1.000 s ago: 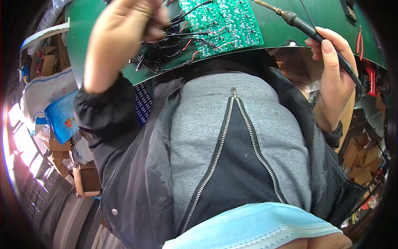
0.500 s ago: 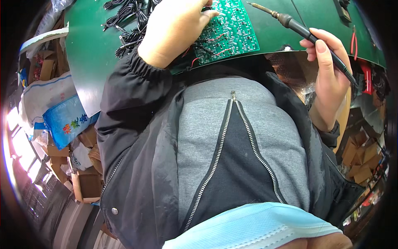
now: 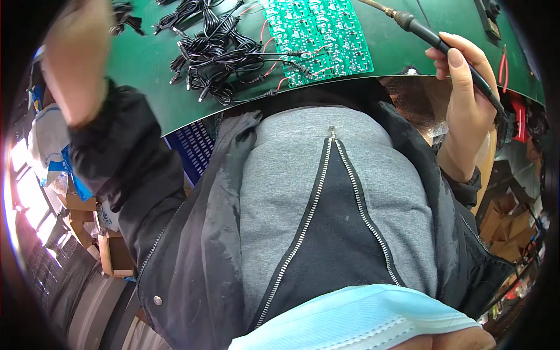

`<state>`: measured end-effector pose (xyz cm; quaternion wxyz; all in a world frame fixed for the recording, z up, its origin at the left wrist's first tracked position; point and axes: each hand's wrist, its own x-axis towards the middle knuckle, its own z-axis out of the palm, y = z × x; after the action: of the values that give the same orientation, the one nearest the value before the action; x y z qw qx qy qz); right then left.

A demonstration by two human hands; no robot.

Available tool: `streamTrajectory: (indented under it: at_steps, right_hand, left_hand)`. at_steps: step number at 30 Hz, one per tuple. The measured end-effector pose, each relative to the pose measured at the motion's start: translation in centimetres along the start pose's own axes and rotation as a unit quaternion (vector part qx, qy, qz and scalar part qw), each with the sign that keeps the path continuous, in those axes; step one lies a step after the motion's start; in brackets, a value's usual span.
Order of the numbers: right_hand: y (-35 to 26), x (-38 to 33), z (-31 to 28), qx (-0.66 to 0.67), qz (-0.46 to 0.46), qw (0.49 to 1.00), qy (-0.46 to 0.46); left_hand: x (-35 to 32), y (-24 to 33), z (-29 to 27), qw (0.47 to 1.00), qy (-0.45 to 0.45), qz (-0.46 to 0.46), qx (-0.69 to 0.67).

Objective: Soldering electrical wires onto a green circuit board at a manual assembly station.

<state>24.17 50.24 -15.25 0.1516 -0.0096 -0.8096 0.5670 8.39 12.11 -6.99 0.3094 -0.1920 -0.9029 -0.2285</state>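
While gripped by the right hand [image 3: 466, 87] at 2 o'clock, one soldering iron [image 3: 431, 39] lies slantwise over the table [image 3: 402, 55], tip toward 10 o'clock. Green circuit-board array [image 3: 321, 41]: one, 12 o'clock. Black cables [image 3: 224, 57]: tangled, uncountable, 11 o'clock, several crossing the array's edge. Left hand [image 3: 77, 46]: 10 o'clock, apart from the right, blurred; grip cannot be told.

On my right I see a red-handled tool [image 3: 503, 70] on the desk [image 3: 154, 73], cardboard boxes [image 3: 510, 227] below; on my left, an open carton [image 3: 106, 256] and, apparently, a blue basket [image 3: 192, 146].
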Motion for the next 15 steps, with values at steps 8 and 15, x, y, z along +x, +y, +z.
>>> streamTrajectory:
  at_steps: [8, 15]
  right_hand:
    - [3.4, -0.2, 5.7, 0.1, -0.025, 0.993, -0.058]
    - [2.5, 0.7, 8.8, 0.079, -0.072, 0.991, -0.086]
  left_hand:
    - [-9.7, 8.1, 9.5, 0.923, -0.292, 0.026, -0.248]
    - [-9.6, 8.8, 8.4, 0.903, -0.309, -0.044, -0.296]
